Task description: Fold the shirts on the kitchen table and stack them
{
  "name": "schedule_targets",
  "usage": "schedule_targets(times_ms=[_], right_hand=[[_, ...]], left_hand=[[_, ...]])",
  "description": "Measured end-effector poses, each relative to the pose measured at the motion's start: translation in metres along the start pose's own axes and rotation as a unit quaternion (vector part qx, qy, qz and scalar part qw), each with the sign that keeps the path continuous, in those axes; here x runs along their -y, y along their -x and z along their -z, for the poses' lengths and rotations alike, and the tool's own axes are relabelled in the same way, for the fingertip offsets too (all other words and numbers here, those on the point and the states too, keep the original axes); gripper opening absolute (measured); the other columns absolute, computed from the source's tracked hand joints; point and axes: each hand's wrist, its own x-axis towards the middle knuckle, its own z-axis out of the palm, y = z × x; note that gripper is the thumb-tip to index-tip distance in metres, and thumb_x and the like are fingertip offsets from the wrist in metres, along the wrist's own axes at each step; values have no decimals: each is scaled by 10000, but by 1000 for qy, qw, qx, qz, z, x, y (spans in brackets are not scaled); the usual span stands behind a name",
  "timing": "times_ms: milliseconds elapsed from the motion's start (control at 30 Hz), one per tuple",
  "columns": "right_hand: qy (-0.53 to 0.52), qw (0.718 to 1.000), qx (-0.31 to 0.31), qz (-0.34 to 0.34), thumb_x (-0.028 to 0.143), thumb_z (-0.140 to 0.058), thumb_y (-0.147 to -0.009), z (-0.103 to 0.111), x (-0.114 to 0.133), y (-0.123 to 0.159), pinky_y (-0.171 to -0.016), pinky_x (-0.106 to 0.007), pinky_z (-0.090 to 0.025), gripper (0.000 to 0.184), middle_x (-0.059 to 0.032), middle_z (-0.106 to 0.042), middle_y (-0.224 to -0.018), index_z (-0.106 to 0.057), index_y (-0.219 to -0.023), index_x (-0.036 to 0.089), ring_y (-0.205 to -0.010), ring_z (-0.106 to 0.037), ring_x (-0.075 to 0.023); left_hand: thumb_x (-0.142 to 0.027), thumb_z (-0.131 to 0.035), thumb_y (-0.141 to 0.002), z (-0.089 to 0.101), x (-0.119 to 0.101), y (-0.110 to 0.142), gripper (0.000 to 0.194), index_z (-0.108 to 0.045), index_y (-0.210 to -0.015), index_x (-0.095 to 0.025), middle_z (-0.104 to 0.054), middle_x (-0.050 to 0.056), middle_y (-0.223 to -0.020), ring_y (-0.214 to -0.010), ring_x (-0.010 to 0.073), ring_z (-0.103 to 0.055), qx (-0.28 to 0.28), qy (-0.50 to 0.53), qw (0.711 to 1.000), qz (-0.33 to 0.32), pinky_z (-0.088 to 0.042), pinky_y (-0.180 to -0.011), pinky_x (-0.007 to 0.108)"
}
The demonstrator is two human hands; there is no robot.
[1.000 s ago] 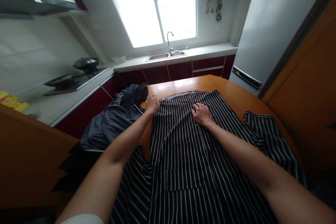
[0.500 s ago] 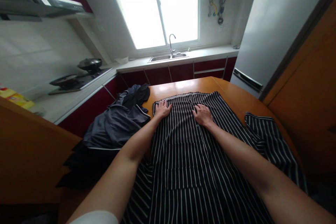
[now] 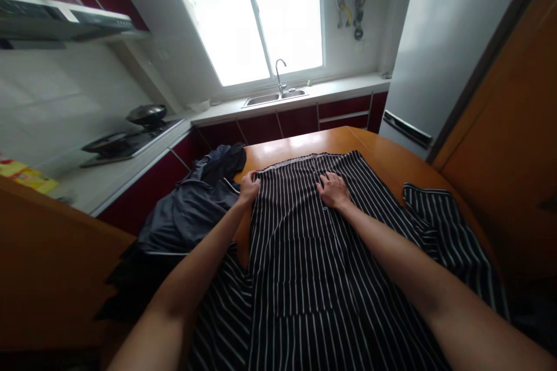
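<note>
A black shirt with white stripes (image 3: 300,266) lies spread on the wooden table, its hem edge at the far side and its sleeves out to both sides. At the far left corner of the hem, my left hand (image 3: 249,188) has its fingers closed on the fabric edge. My right hand (image 3: 334,190) rests flat on the shirt beside the button front, fingers apart. One small button (image 3: 324,208) shows just below that hand. A chest pocket (image 3: 307,298) sits nearer to me on the shirt.
Dark grey and black clothes (image 3: 187,214) are heaped at the table's left. The orange wooden table (image 3: 300,145) has a rounded right edge. Beyond it are a counter with a sink (image 3: 265,99), a stove with pans (image 3: 148,115) and a fridge (image 3: 418,58).
My left hand has slid left from the shirt's top surface to its far left corner, and its fingers have closed there. The right hand stays in place on the shirt.
</note>
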Motion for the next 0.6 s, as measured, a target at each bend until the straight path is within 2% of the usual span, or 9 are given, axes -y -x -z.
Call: schedule_targets(times_ms=[133,200,267,300,367,467,600], right_hand=[[1,1000,4,4,431,-432,-1013,-1,-1,0,-1151,-410,-281,455,-152,-550,-1470,-645,-1322,174,-1365,-442,-281],[1,1000,11,3,434,-422,-1018,-1,-2,1,-1156,-413,-271,459,-152,-543,-1478,-641,-1326,174,-1374,-433,-282],[1,1000,13,5,434,-413,-1021,-1,-2,1,-1156,-411,-271,461,-151,-544,-1479,-644,-1322,172,-1377,-432,-280],[1,1000,12,6,432,-412,-1021,-1,-2,2,-1153,-409,-276,459,-152,-548,-1475,-648,-1316,170,-1373,-439,-279],[2,1000,9,5,423,-412,-1020,-1,-3,2,-1141,-406,-293,453,-152,-561,-1463,-660,-1297,165,-1359,-456,-280],[2,1000,4,5,414,-411,-1018,-1,-3,3,-1120,-402,-317,440,-146,-577,-1446,-674,-1271,167,-1338,-478,-279],[-3,1000,2,8,413,-408,-1018,-1,-3,3,-1113,-400,-319,436,-139,-590,-1427,-678,-1261,171,-1325,-482,-276]], left_hand=[[-122,-599,-878,42,24,72,402,-595,-1279,-155,-671,144,-1267,-1074,218,-704,53,98,992,65,-592,-908,352],[-167,-693,-867,60,31,107,411,-592,-1264,-191,-667,129,-1269,-963,193,-728,96,229,957,152,-619,-810,332],[-194,-771,-839,72,33,131,419,-607,-1225,-193,-687,120,-1210,-875,176,-734,147,321,906,235,-625,-744,310],[-199,-785,-837,75,32,139,388,-623,-1189,-178,-705,115,-1149,-835,167,-732,172,336,888,263,-623,-718,291],[-186,-768,-863,77,28,145,256,-664,-1093,-142,-728,97,-1018,-761,133,-718,204,338,871,292,-604,-675,224],[-161,-724,-902,72,23,143,70,-699,-955,-122,-727,63,-884,-636,66,-664,203,323,874,302,-537,-577,121],[-218,-775,-870,65,19,140,115,-698,-867,-132,-708,42,-777,-547,61,-622,188,288,890,298,-495,-492,117]])
